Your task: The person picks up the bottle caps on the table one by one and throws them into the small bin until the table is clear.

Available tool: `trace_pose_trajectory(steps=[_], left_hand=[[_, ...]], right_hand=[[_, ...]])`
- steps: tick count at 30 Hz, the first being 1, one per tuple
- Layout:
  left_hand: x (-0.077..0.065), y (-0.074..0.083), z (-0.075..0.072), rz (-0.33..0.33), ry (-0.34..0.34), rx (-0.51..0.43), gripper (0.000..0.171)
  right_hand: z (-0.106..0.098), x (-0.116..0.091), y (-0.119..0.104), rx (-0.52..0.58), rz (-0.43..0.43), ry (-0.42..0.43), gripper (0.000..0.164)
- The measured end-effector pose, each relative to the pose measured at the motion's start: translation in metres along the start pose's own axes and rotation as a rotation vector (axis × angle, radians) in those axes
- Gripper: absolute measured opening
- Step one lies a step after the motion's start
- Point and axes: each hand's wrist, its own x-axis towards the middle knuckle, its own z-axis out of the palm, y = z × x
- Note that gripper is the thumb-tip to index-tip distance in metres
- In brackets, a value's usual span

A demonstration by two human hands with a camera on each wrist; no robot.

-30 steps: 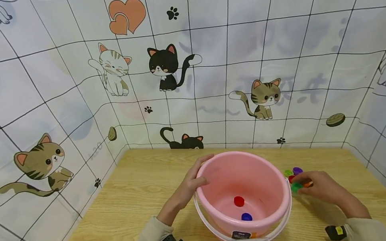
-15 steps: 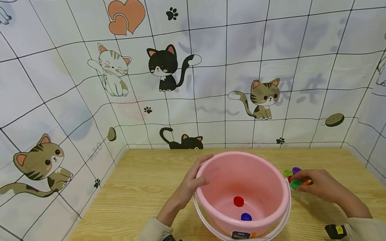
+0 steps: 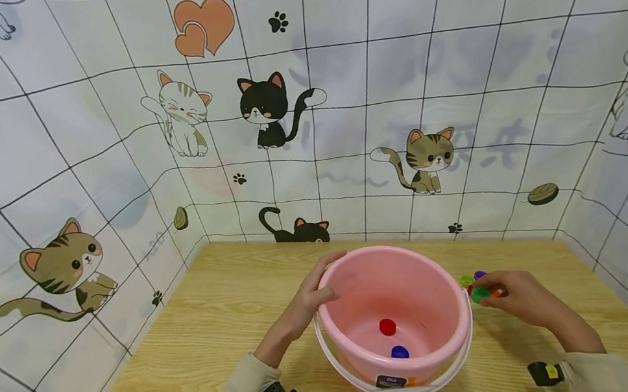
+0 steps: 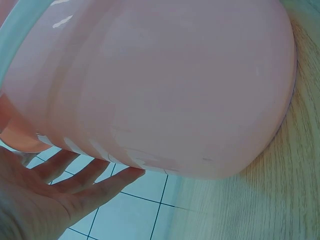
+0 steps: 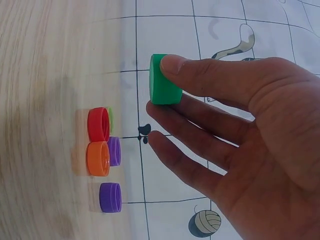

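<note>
Pink bucket (image 3: pixel 389 285): standing on the surface (image 3: pixel 234 310), mouth upward, probably placed centrally so both hands reach it easily.
White handle (image 3: pixel 426 389): dropped along the near side, which leaves the mouth unobstructed.
Left grip: the left hand (image 3: pixel 306 301) grasps the rim at its left, thumb over the inner side and fingers against the outer wall, presumably for steadiness.
Right grip: the right hand (image 5: pixel 260 140) pinches the green cap (image 5: pixel 165 85) between thumb and fingers, raised off the surface just right of the bucket (so small a piece seems to need only a light pinch).
Caps in the bucket: two, one red cap (image 3: pixel 387 327) and one blue cap (image 3: pixel 400 352), apart on its floor.
Caps on the surface: five, near the right hand, likely for a short reach; one loose red (image 5: pixel 94 125), one orange (image 5: pixel 94 159), one light green (image 5: pixel 111 120), two purple (image 5: pixel 110 197).
Caps visible altogether: eight, counting the green one held.
Buckets: one.
</note>
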Motion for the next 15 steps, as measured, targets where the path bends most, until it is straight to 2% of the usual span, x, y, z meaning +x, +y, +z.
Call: trace_pose_trajectory(steps=[15], left_hand=[[-0.0004,0.0001,0.0001,0.002,0.000,0.000,0.076]], right_hand=[[-0.0093,-0.0015,-0.0091,-0.038,-0.037,0.058,0.034]])
